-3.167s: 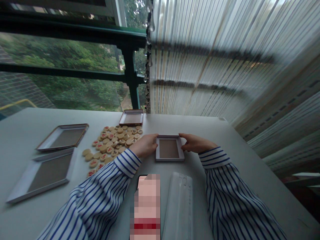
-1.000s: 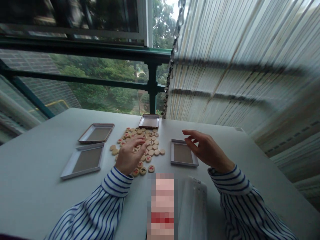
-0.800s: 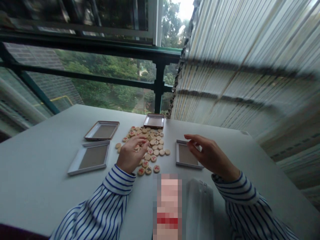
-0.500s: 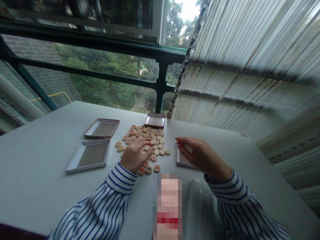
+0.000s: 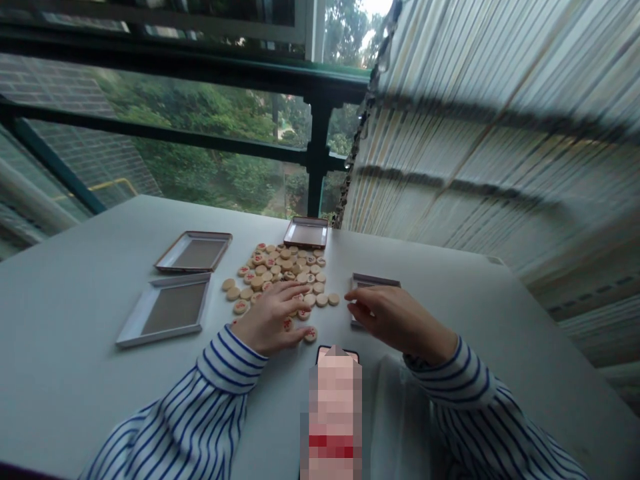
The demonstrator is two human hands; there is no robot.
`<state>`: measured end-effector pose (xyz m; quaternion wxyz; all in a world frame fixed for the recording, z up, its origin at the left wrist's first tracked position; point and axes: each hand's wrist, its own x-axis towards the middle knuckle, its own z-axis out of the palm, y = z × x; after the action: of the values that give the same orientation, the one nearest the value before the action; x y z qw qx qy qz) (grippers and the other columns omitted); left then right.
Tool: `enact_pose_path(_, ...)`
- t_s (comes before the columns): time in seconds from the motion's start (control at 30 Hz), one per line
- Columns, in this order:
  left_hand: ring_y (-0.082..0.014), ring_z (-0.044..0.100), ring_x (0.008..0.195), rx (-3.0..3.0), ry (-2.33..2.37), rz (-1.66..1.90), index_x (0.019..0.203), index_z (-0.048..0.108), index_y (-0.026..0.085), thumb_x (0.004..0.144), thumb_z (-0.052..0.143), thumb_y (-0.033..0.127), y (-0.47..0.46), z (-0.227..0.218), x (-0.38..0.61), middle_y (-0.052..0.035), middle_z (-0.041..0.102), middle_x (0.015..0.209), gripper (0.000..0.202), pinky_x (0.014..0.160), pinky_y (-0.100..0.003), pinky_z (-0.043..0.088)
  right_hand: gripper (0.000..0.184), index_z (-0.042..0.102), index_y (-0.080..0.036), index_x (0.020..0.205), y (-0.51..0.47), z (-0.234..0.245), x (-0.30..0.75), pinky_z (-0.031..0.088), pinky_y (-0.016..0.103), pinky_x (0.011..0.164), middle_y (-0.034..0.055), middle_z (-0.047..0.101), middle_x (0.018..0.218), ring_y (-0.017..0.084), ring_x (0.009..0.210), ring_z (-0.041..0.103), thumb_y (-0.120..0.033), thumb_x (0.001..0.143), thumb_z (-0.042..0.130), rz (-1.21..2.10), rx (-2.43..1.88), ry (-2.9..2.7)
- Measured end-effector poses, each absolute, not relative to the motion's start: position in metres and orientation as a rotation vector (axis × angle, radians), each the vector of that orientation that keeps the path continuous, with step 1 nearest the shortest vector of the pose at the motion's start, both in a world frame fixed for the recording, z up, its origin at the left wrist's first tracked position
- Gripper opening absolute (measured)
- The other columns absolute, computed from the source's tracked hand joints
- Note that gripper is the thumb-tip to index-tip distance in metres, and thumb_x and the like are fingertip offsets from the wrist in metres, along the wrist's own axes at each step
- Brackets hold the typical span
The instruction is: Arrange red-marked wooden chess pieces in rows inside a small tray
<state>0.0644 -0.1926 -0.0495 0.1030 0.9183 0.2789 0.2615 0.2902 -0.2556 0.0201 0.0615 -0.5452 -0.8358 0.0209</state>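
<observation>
Round wooden Chinese chess pieces [image 5: 286, 256] lie in a loose heap mid-table, some face up with red or black characters, others blank side up. My left hand [image 5: 273, 317] is spread palm down over the near side of the heap, hiding several pieces; its thumb tip is at a red-marked piece [image 5: 311, 334]. To the right, my right hand [image 5: 395, 317] hovers over a shallow box tray [image 5: 375, 277], covering most of it. Its fingers are bent with the fingertips slightly apart, close to the rightmost piece [image 5: 333, 299], and nothing shows between them.
On the left of the white table [image 5: 65, 287] sit a brown-rimmed tray [image 5: 195, 252] and a white box tray [image 5: 173, 310]. Another tray [image 5: 306, 232] stands behind the pieces. In front lies a phone [image 5: 333, 413], its screen pixelated, beside a clear plastic item [image 5: 400, 407].
My left hand has lowered and opened its fingers wider over the near pieces. My right hand has come down slightly, uncovering the far rim of the right tray. The view has shifted a little.
</observation>
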Motion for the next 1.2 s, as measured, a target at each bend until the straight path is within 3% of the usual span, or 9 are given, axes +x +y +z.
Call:
enact_pose_path(0.43, -0.0299, 0.035, 0.122, 2.772, 0.867, 0.523, 0.090, 0.065, 0.022, 0.068, 0.061, 0.033, -0.2010, -0.0513, 0.0668, -0.0081, 0.048, 0.128, 0.025, 0.100, -0.053, 0.025, 0.026, 0.058, -0.019, 0.105, -0.2548, 0.0144, 0.2886, 0.039, 0.025, 0.064, 0.0073, 0.065, 0.089, 0.017, 0.081, 0.060, -0.026, 0.085, 0.043, 0.075, -1.669, -2.612)
enact_pose_path(1.2, -0.0322, 0.035, 0.121, 2.759, 0.792, 0.570, 0.088, 0.068, 0.024, 0.064, 0.064, 0.027, -0.2020, -0.0541, 0.0697, -0.0073, 0.047, 0.129, 0.024, 0.100, -0.055, 0.026, 0.028, 0.055, -0.019, 0.110, -0.2570, 0.0131, 0.2858, 0.041, 0.026, 0.067, 0.0081, 0.065, 0.092, 0.017, 0.083, 0.060, -0.027, 0.085, 0.045, 0.081, -1.639, -2.637)
